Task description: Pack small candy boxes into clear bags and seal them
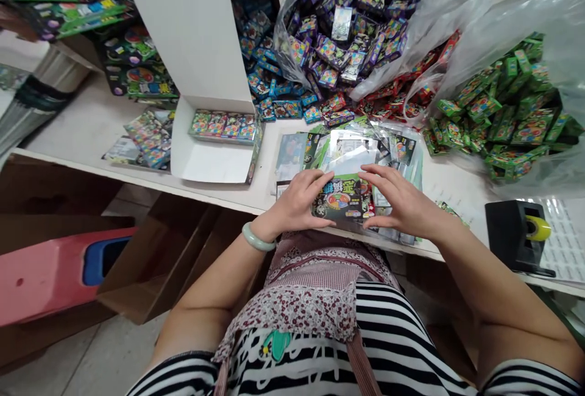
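A black and green printed packet (340,200) with a round coloured wheel lies in front of me at the table's edge. My left hand (301,201) curls round its left side, index finger at the top edge and thumb at the bottom. My right hand (400,201) is at the other side, fingers and thumb spread wide apart, their tips close to the packet's right end. Small red printed boxes (367,198) show there between packet and hand. Beneath lies a loose pile of clear plastic bags (356,146) with printed cards.
Purple boxes (329,49) fill a clear bag at the back; green boxes (516,109) fill another at right. Blue boxes (274,91) lie loose. An open white carton (208,161) holds a row of small boxes. A tape dispenser (512,234) stands at right. Brown cartons (146,268) are below left.
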`<action>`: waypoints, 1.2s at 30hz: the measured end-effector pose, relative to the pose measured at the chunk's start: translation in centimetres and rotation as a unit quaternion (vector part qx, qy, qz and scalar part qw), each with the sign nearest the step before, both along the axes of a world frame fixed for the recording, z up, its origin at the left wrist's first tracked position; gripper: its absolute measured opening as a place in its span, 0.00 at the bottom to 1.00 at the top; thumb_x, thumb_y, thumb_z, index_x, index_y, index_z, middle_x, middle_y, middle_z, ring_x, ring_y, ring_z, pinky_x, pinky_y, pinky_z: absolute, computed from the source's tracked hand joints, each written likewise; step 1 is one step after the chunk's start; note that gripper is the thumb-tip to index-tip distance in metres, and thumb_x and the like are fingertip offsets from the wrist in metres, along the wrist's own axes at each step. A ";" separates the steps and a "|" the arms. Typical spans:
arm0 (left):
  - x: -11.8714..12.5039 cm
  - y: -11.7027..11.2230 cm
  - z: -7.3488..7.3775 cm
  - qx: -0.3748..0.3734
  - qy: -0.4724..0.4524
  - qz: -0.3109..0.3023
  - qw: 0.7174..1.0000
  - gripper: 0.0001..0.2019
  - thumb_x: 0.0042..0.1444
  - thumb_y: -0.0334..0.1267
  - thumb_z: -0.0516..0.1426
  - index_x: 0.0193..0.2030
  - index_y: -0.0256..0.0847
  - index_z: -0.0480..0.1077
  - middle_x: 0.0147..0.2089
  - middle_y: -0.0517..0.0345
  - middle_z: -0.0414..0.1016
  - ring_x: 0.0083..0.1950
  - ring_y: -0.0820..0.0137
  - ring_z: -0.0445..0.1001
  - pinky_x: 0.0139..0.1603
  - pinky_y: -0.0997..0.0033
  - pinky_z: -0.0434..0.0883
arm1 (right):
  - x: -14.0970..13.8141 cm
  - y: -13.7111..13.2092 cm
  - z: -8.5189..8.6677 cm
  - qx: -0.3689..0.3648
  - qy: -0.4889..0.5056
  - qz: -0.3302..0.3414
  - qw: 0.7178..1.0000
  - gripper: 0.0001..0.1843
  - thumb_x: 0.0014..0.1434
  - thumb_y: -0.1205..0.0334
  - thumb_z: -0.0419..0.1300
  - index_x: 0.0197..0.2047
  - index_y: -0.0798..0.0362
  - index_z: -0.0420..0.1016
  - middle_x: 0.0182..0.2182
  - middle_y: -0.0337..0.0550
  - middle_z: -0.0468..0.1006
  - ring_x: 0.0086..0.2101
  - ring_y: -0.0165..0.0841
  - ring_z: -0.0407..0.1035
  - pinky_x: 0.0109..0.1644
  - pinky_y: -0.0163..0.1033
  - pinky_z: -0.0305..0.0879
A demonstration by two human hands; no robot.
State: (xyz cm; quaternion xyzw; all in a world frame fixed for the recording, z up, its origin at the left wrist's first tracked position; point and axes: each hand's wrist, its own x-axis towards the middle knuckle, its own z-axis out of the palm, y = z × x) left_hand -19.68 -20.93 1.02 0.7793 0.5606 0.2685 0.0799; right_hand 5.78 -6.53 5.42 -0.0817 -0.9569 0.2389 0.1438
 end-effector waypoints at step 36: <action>-5.2 -2.8 0.1 0.039 -0.045 0.149 0.987 0.52 0.52 0.60 0.64 0.75 0.43 0.44 0.61 0.38 0.65 0.61 0.47 0.68 0.62 0.44 0.69 | -18.6 11.0 -4.0 0.103 -0.187 -0.351 0.911 0.39 0.58 0.34 0.57 0.57 0.61 0.69 0.53 0.69 0.74 0.51 0.59 0.71 0.54 0.60 0.65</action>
